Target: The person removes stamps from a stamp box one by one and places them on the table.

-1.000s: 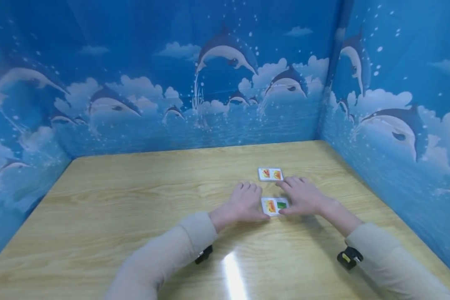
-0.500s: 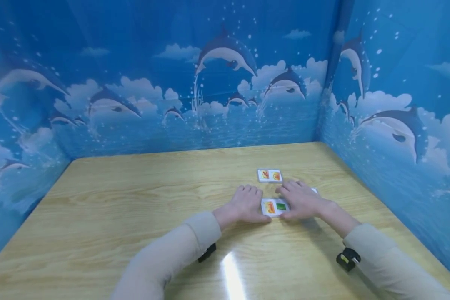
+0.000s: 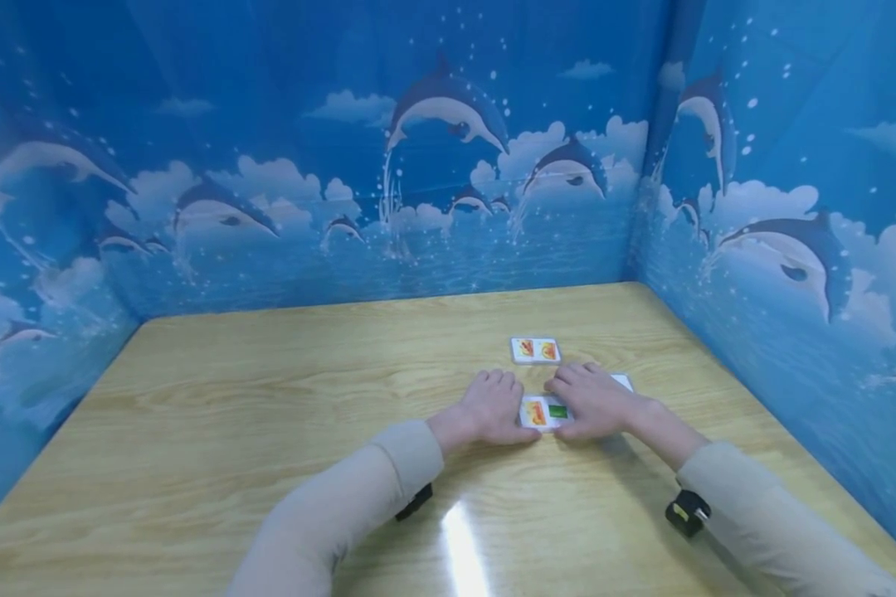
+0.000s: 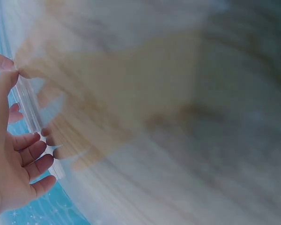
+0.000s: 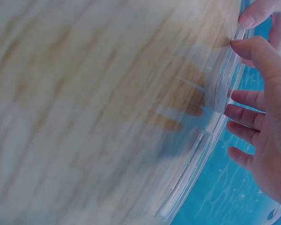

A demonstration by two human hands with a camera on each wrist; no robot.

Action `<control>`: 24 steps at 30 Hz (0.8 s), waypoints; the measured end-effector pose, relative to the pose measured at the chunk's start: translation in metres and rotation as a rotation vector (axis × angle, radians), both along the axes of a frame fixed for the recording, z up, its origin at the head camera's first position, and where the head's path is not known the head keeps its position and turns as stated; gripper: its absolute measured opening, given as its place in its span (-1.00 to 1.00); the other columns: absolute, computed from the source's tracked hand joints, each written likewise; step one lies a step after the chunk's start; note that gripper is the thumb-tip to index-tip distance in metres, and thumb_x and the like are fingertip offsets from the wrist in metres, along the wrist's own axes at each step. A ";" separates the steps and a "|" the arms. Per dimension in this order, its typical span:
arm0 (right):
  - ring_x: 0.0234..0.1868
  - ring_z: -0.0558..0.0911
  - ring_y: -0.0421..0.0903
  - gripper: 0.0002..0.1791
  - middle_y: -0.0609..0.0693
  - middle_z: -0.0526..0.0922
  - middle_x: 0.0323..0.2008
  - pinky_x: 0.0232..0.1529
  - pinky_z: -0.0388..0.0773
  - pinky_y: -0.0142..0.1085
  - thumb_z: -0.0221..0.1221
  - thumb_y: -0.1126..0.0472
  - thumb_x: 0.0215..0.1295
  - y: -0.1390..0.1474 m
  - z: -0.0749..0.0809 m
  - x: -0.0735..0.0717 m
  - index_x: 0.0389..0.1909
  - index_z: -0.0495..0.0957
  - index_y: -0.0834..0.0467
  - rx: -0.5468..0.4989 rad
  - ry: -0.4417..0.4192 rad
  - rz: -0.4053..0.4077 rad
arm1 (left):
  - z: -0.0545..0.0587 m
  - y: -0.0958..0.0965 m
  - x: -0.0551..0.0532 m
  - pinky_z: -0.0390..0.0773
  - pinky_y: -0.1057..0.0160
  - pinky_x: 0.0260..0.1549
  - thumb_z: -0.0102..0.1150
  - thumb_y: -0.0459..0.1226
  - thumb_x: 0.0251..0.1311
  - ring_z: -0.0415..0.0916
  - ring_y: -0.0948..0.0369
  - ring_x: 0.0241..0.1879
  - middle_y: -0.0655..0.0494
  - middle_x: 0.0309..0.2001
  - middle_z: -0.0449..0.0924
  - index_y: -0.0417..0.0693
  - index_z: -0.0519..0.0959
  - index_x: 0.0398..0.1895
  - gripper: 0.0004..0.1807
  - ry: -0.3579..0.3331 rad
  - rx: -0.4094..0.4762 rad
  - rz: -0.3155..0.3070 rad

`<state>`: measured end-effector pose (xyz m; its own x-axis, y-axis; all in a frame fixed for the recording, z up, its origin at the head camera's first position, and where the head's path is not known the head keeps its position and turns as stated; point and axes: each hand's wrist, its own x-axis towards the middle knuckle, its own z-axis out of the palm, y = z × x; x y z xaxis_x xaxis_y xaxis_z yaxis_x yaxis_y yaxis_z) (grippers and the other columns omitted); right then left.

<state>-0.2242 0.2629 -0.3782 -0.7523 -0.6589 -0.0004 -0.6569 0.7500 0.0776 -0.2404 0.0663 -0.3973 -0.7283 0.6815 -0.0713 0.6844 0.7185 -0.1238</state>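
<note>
On the wooden table lies a flat clear-edged picture card (image 3: 535,412), with an orange picture on its left half and a green block on its right. My left hand (image 3: 493,406) holds it at the left end, thumb along the near edge. At the other end, my right hand (image 3: 593,400) grips it and covers part of it. The right wrist view shows the right thumb (image 5: 253,49) against the card's edge (image 5: 221,77), fingers bent beside it. In the left wrist view the left fingers (image 4: 35,157) curl near the card's edge (image 4: 29,105).
A second card (image 3: 535,351) with two orange pictures lies farther back. Part of a third white card (image 3: 623,381) shows behind my right hand. Blue dolphin-print curtains (image 3: 388,249) border the wooden table (image 3: 269,398) at the back and sides.
Both hands stay at the near card, with only slight shifts. My right hand sits a little lower and left, so the third card behind it now shows.
</note>
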 end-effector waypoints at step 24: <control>-0.20 0.44 -0.10 -0.40 0.01 0.49 -0.19 -0.15 0.40 -0.16 0.26 -0.10 -0.07 -0.002 -0.005 -0.005 -0.09 0.50 0.25 -0.085 -0.065 0.023 | 0.002 0.001 -0.001 0.33 0.23 -0.11 -0.15 0.39 0.05 0.29 0.20 -0.18 0.07 -0.14 0.39 -0.09 0.40 0.05 -0.19 -0.003 -0.015 -0.010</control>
